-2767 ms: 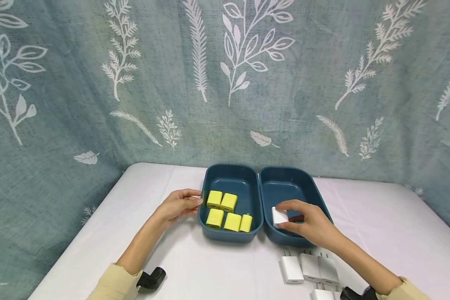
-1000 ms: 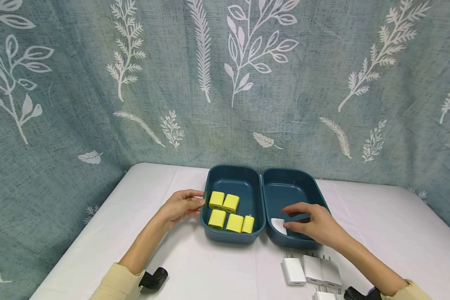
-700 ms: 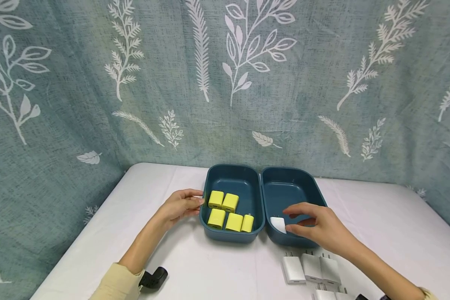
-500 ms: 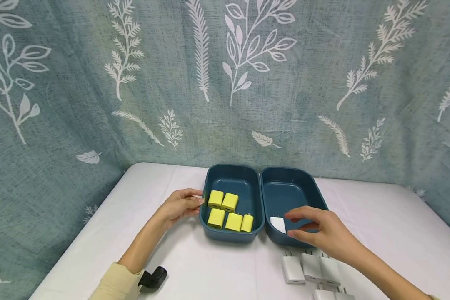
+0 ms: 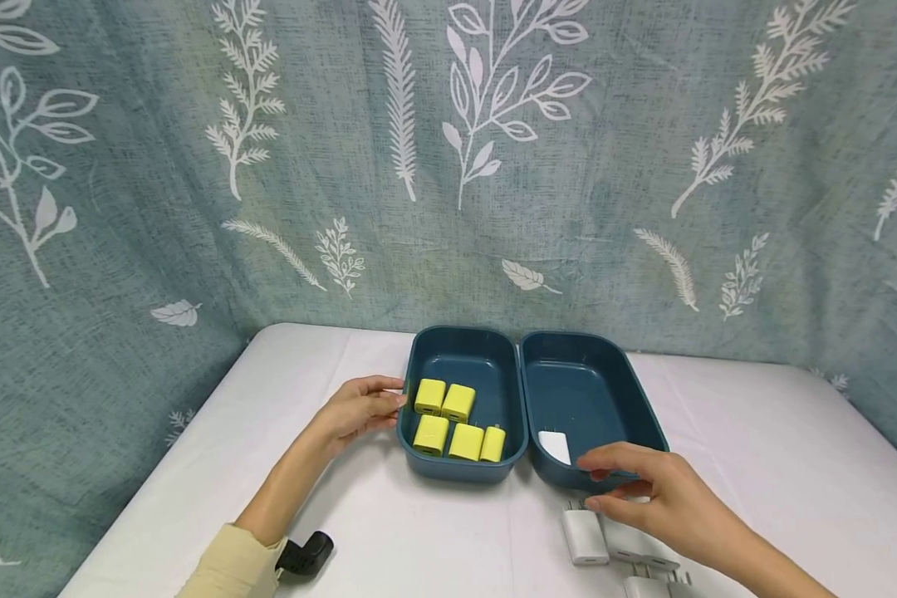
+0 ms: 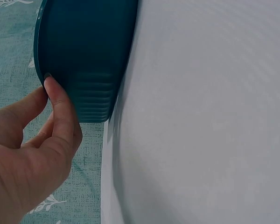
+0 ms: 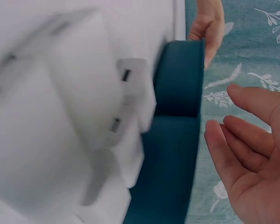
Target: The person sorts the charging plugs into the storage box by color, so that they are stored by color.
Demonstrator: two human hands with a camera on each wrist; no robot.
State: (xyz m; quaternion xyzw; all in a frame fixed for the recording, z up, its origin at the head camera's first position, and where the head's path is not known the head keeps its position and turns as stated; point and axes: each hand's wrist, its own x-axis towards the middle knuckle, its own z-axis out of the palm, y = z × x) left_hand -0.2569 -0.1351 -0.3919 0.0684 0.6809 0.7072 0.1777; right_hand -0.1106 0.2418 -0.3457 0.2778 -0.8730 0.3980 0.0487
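Observation:
Two dark blue trays stand side by side. The left tray [image 5: 514, 399] holds several yellow chargers [image 5: 452, 419]. One white charger [image 5: 555, 446] lies in the near left corner of the right tray [image 5: 646, 407]. My left hand [image 5: 359, 411] holds the left tray's left rim, its thumb [image 6: 56, 98] on the ribbed wall [image 6: 88, 51]. My right hand [image 5: 643, 490] hovers empty, fingers relaxed, just in front of the right tray and over the white chargers [image 5: 585, 536] on the table. In the right wrist view the right hand's fingers [image 7: 245, 154] are spread and those chargers [image 7: 126, 88] are blurred.
A white cloth covers the table [image 5: 433, 540]. A leaf-patterned blue curtain [image 5: 448, 166] hangs close behind the trays and along the left. The black wrist camera mount [image 5: 306, 555] sits by my left sleeve. More white chargers [image 5: 654, 585] lie at the lower edge.
My right hand let go of the white charger inside the right tray and drew back toward me, now above the chargers on the table. The left hand stayed on the left tray.

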